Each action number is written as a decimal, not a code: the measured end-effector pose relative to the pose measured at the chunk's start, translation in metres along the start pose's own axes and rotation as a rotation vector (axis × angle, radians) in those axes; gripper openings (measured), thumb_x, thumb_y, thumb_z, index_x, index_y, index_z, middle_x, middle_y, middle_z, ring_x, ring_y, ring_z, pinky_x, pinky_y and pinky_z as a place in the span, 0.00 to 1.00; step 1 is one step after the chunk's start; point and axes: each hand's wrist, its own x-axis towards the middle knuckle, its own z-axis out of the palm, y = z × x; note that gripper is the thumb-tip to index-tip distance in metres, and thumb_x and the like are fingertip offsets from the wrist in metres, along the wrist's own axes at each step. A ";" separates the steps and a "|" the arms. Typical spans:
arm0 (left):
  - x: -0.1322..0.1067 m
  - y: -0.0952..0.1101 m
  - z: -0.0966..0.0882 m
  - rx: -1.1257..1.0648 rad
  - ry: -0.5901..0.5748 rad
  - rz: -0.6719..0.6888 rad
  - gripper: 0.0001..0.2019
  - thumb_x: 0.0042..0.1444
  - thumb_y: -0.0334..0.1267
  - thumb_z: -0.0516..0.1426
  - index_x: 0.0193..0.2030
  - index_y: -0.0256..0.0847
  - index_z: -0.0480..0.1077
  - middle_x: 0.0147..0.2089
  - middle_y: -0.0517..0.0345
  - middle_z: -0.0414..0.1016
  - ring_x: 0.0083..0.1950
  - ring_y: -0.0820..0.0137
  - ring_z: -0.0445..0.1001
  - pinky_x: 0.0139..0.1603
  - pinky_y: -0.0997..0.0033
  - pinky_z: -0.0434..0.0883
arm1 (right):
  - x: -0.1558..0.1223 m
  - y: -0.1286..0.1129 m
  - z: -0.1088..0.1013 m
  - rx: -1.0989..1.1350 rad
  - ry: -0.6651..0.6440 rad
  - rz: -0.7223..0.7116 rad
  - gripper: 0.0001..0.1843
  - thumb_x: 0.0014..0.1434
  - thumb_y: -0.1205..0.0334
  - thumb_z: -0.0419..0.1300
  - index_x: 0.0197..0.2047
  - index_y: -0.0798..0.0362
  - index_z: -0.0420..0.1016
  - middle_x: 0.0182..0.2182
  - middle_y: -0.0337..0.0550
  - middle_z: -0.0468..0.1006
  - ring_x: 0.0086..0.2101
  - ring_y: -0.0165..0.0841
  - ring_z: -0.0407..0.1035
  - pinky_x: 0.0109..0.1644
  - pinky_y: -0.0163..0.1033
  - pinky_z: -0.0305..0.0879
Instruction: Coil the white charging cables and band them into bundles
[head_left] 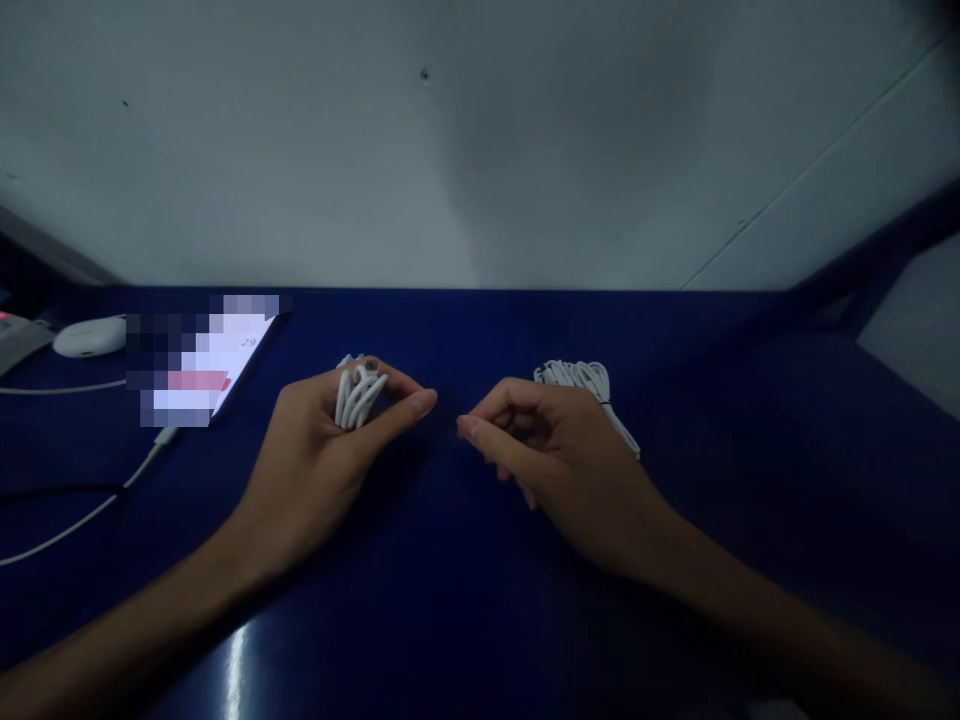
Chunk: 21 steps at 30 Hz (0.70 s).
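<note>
My left hand (pixel 322 440) is closed around a coiled white cable (pixel 358 398), whose loops stick up between thumb and fingers. A metal-looking connector end shows at the top of that coil. To the right, my right hand (pixel 559 440) has its thumb and forefinger pressed together at the tips. Whatever that pinch holds, if anything, is too small or too dark to make out. Just behind my right hand lies a bundle of white cables (pixel 589 378) with a dark tie around it, partly hidden by the hand. The two hands are a short gap apart.
The blue tabletop (pixel 465 600) meets a pale grey wall (pixel 337 170) at the back. At left lies a phone (pixel 247 350) with a lit screen, partly blurred out, with a white charging cable (pixel 142 465) plugged in. A white rounded case (pixel 90 337) sits beyond it.
</note>
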 end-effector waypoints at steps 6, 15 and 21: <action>0.001 0.001 0.001 0.007 -0.001 0.017 0.11 0.61 0.49 0.76 0.35 0.49 0.85 0.28 0.62 0.73 0.31 0.68 0.67 0.31 0.67 0.61 | 0.000 0.001 0.000 -0.038 -0.010 -0.020 0.14 0.75 0.58 0.69 0.35 0.49 0.82 0.27 0.34 0.81 0.25 0.28 0.71 0.29 0.35 0.67; 0.002 0.007 0.001 -0.007 -0.007 -0.033 0.12 0.59 0.49 0.77 0.33 0.47 0.85 0.29 0.61 0.75 0.32 0.68 0.68 0.31 0.68 0.62 | -0.001 0.004 0.000 -0.054 -0.013 -0.039 0.12 0.77 0.58 0.67 0.37 0.49 0.83 0.28 0.34 0.82 0.29 0.30 0.74 0.32 0.36 0.69; 0.002 0.002 0.003 -0.021 0.007 -0.065 0.13 0.59 0.52 0.78 0.35 0.47 0.86 0.31 0.60 0.77 0.33 0.68 0.69 0.31 0.70 0.63 | -0.002 0.004 0.002 -0.134 0.007 -0.096 0.14 0.79 0.59 0.64 0.38 0.49 0.81 0.30 0.37 0.82 0.29 0.32 0.74 0.31 0.38 0.68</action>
